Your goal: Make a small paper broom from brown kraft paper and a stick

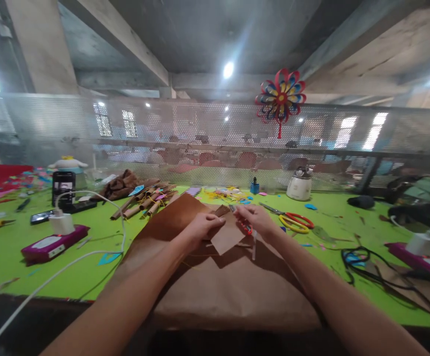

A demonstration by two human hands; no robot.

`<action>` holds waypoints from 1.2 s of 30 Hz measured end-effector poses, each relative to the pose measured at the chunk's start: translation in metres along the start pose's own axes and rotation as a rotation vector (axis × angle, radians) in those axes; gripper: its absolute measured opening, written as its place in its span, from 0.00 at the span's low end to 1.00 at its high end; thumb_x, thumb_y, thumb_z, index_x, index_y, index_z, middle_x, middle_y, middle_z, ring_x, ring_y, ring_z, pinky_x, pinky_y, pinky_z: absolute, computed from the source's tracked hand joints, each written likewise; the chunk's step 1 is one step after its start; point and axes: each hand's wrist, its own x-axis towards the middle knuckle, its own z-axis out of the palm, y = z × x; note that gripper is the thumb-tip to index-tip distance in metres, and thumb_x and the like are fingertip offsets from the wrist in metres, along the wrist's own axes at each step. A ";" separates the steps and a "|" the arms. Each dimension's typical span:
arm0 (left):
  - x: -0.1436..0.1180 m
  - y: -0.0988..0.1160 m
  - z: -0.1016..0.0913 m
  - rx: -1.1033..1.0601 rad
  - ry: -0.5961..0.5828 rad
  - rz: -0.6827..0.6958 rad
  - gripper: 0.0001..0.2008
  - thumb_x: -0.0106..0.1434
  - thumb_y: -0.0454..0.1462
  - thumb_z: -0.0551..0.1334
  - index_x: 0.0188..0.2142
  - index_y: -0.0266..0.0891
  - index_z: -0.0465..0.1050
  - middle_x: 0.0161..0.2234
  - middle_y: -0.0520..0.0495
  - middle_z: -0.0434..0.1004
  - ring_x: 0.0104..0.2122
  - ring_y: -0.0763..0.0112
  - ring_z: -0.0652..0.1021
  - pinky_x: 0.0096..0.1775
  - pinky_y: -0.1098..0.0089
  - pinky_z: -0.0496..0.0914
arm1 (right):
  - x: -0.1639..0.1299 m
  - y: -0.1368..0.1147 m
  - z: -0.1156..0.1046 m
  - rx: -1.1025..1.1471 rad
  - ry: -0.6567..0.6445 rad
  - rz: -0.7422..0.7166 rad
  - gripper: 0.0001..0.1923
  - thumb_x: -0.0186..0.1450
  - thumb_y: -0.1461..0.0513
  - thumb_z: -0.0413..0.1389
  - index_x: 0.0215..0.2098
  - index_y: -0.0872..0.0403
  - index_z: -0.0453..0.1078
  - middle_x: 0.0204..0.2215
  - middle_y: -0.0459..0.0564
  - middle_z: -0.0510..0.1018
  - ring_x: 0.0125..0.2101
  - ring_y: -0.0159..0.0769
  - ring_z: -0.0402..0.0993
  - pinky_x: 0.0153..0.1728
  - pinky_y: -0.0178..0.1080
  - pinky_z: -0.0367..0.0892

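My left hand (200, 228) pinches a small piece of brown paper (229, 236) and holds it up over a large brown paper sheet (230, 287) that lies on the green table (89, 247). My right hand (256, 219) grips red-handled scissors (245, 227), whose blades meet the top edge of the small piece. Both forearms reach in from the near edge.
Rolled brown paper tubes (144, 200) lie at the back left. Spare red and yellow scissors (292, 221) rest to the right. A purple box with a white charger (54, 242) and its cable sit left; another purple box (422, 259) and black cords sit right. A mesh fence (215, 143) backs the table.
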 end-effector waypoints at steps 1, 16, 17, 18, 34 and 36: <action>-0.001 -0.002 0.000 -0.008 -0.028 -0.003 0.18 0.46 0.47 0.69 0.25 0.34 0.72 0.20 0.51 0.70 0.20 0.74 0.69 0.24 0.73 0.59 | -0.001 0.000 0.002 -0.011 -0.038 0.016 0.22 0.58 0.45 0.53 0.24 0.56 0.72 0.18 0.45 0.70 0.19 0.29 0.63 0.21 0.33 0.58; -0.001 0.000 -0.004 0.019 0.067 0.139 0.16 0.45 0.45 0.69 0.26 0.35 0.71 0.20 0.54 0.66 0.21 0.78 0.64 0.25 0.74 0.55 | -0.007 -0.008 0.007 0.215 -0.078 0.138 0.15 0.50 0.53 0.62 0.19 0.57 0.66 0.11 0.40 0.64 0.15 0.24 0.54 0.18 0.32 0.48; -0.001 0.000 -0.004 0.037 0.065 0.141 0.16 0.46 0.45 0.68 0.26 0.35 0.71 0.20 0.54 0.66 0.21 0.78 0.64 0.25 0.74 0.55 | -0.007 -0.009 0.008 0.239 -0.087 0.143 0.14 0.49 0.55 0.62 0.22 0.57 0.69 0.12 0.40 0.64 0.15 0.24 0.54 0.18 0.32 0.48; -0.001 0.000 -0.004 0.055 0.063 0.145 0.15 0.46 0.45 0.68 0.25 0.35 0.71 0.20 0.54 0.67 0.21 0.78 0.64 0.26 0.73 0.56 | -0.007 -0.009 0.008 0.262 -0.099 0.145 0.13 0.48 0.56 0.63 0.25 0.58 0.71 0.12 0.39 0.64 0.15 0.24 0.54 0.18 0.32 0.48; -0.006 0.005 -0.004 0.058 0.048 0.349 0.10 0.49 0.38 0.67 0.32 0.36 0.75 0.28 0.51 0.74 0.29 0.73 0.71 0.36 0.71 0.64 | -0.007 -0.006 0.004 0.469 -0.065 0.149 0.10 0.45 0.64 0.61 0.28 0.57 0.77 0.14 0.41 0.68 0.16 0.23 0.57 0.18 0.31 0.52; -0.007 0.005 -0.003 -0.001 0.047 0.340 0.10 0.48 0.37 0.67 0.32 0.37 0.75 0.28 0.51 0.74 0.29 0.73 0.71 0.34 0.71 0.64 | -0.006 -0.006 0.005 0.491 -0.045 0.162 0.09 0.44 0.64 0.62 0.26 0.56 0.77 0.16 0.43 0.71 0.17 0.25 0.59 0.18 0.31 0.54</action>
